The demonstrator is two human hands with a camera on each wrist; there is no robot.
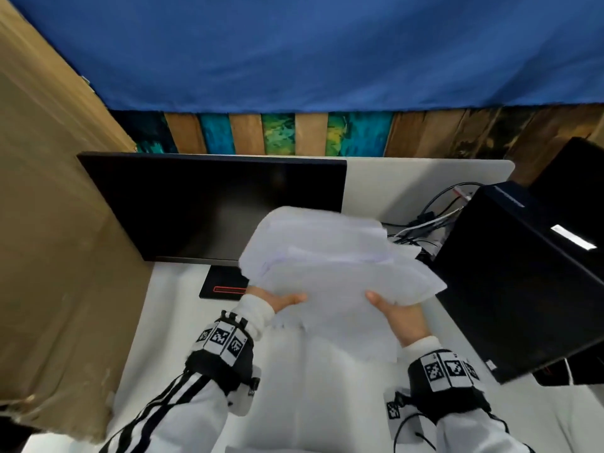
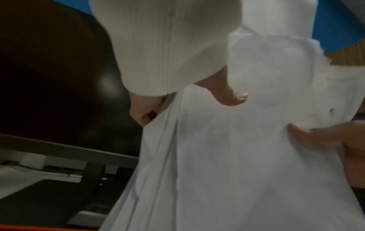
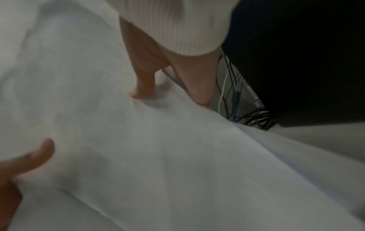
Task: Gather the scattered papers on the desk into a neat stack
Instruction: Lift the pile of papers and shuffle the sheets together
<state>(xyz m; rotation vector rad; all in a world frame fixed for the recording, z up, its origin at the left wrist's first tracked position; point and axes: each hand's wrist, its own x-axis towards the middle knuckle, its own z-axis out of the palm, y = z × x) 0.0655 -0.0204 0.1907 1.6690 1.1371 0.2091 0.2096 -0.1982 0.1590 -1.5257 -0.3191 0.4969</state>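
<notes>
The papers [image 1: 336, 266] form a loose, uneven white sheaf, edges fanned and misaligned, held up in front of the monitor [image 1: 209, 204]. Left hand [image 1: 277, 300] and right hand [image 1: 397, 317] each grip its near edge, thumbs on top.

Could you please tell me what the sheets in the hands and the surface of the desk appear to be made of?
The sheets look like thin white paper, matte: they bend and fan loosely at the edges where the left hand and right hand hold them. The desk seems a smooth, pale laminate or painted board; its core is not visible.
</notes>
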